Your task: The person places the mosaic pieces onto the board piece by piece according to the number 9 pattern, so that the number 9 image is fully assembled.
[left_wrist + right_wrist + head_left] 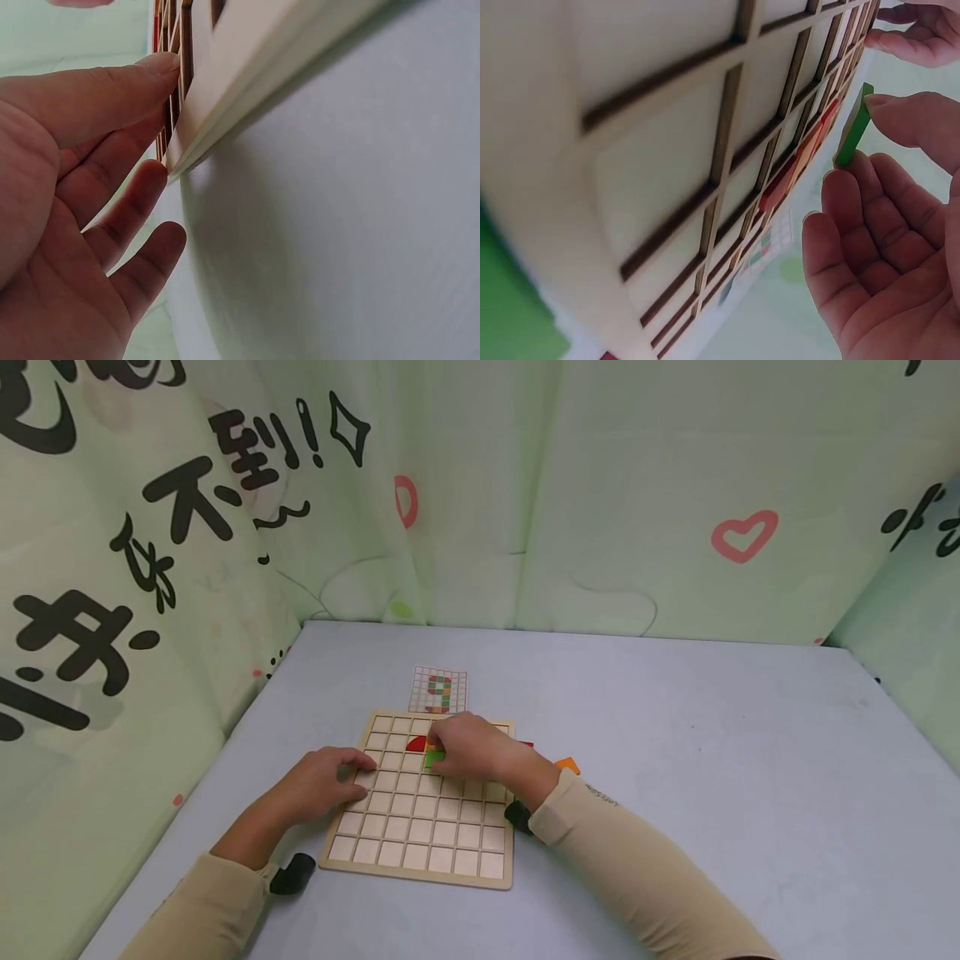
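A wooden grid board [416,876] lies on the table, its square cells mostly bare. My right hand [476,750] is over the upper part of the board, pinching a small green tile [854,126] between thumb and fingertips. The tile is tilted close over the grid in the right wrist view. Beside it, a rounded red tile [416,744] and an orange tile [808,147] sit in a row of cells, with another red tile [778,184] there too. My left hand [318,782] rests at the board's left edge, thumb [157,64] touching it, fingers loosely extended.
Beyond the board's far edge lies a pattern card [420,692] printed with coloured squares on a grid. An orange tile [567,765] and a red tile [527,744] lie right of the board, partly behind my right arm. A printed curtain [615,502] surrounds the table [712,760].
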The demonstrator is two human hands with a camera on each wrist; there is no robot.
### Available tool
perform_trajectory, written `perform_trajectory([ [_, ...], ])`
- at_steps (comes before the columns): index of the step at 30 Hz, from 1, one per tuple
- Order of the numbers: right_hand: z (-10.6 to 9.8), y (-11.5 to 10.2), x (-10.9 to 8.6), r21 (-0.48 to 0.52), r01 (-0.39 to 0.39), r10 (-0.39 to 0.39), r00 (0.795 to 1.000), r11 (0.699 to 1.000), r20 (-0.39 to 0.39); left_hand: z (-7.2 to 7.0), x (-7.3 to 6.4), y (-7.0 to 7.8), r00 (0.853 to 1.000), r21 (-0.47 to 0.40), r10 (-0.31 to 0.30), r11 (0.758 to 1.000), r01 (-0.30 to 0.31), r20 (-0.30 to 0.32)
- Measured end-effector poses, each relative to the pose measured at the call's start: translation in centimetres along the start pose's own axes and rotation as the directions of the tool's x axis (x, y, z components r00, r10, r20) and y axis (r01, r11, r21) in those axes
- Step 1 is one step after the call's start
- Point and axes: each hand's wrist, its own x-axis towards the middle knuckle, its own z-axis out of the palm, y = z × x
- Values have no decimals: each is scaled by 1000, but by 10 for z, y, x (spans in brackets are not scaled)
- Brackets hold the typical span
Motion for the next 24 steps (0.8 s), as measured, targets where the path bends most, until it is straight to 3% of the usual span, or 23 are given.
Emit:
perform_trajectory([
  [11,9,-10,14,-8,-65,65,997,998,36,-2,0,-1,1000,-8,5,1000,-5,6],
  [24,15,-21,21,-81,-30,32,999,996,29,-2,-1,0,1000,2,19,1000,-19,3],
])
